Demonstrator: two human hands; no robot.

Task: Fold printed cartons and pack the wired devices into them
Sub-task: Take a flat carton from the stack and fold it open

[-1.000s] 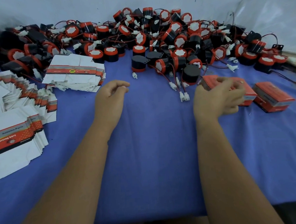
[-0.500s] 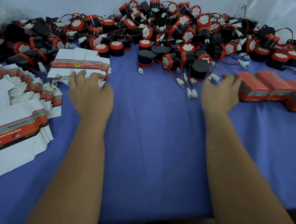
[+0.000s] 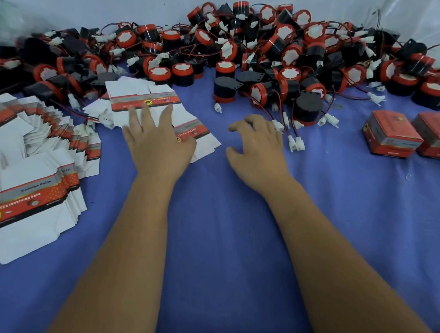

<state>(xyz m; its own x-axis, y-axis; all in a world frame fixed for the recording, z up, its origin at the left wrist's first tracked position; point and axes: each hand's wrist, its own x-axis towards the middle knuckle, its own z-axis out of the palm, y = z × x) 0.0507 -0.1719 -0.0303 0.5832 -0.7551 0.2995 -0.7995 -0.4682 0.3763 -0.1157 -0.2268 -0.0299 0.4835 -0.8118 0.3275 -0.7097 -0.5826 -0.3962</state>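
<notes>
My left hand (image 3: 155, 142) lies flat, fingers spread, on a small stack of flat printed cartons (image 3: 142, 99), pressing a top carton (image 3: 199, 136) that has slid toward me. My right hand (image 3: 257, 148) hovers over the blue cloth with fingers loosely curled, holding nothing, just left of white wire plugs (image 3: 296, 143). A big heap of black-and-red wired devices (image 3: 271, 60) fills the back of the table. Two folded red cartons (image 3: 392, 135) sit at the right.
A large fanned pile of flat cartons (image 3: 31, 178) covers the left side. The blue cloth (image 3: 223, 230) is bare between my forearms. A white wall and a clear plastic bag (image 3: 410, 15) stand behind the devices.
My left hand reached onto the small carton stack and dragged a top carton toward me. My right hand left the folded red cartons and moved left toward the middle.
</notes>
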